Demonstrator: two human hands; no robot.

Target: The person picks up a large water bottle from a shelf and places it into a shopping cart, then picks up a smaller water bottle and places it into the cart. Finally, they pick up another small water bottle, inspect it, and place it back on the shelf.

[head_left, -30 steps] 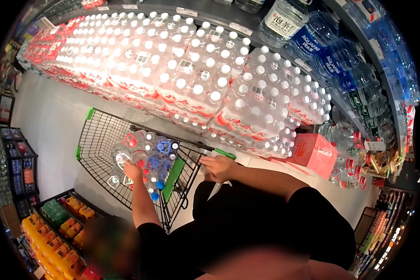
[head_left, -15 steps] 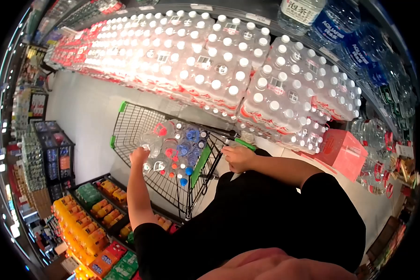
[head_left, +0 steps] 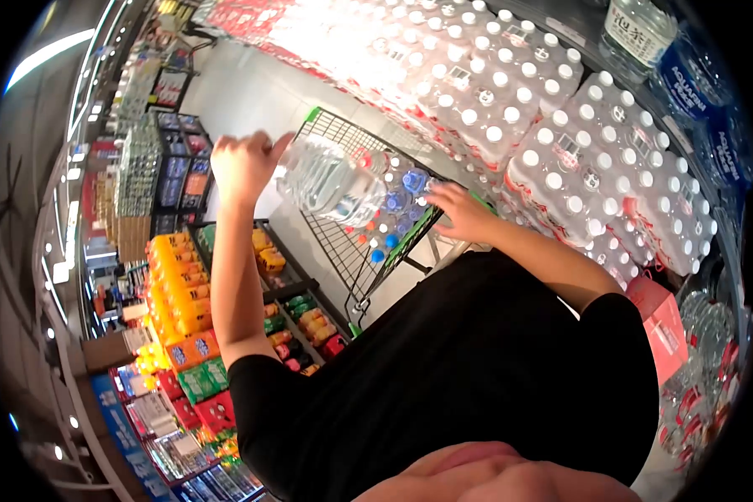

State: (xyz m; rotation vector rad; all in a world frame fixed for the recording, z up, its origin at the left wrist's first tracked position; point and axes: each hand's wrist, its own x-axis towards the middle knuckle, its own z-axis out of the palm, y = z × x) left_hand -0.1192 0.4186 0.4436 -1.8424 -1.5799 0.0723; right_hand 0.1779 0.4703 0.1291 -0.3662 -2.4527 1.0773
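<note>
Clear bottle hangs mid-frame, left hand clenched at its end; right hand loose, contact unclear. Capped bottles in cart; this 1 isn't down.

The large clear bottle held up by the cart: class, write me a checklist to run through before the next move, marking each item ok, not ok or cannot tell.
1. Left hand holding the large clear bottle: ok.
2. Bottle's cap closed: cannot tell, no cap shows.
3. Right hand closed in a grip: not ok, fingers spread.
4. Cart free of other bottles: not ok, blue-capped bottles are inside.
5. Cart wheels stopped: cannot tell.
</note>
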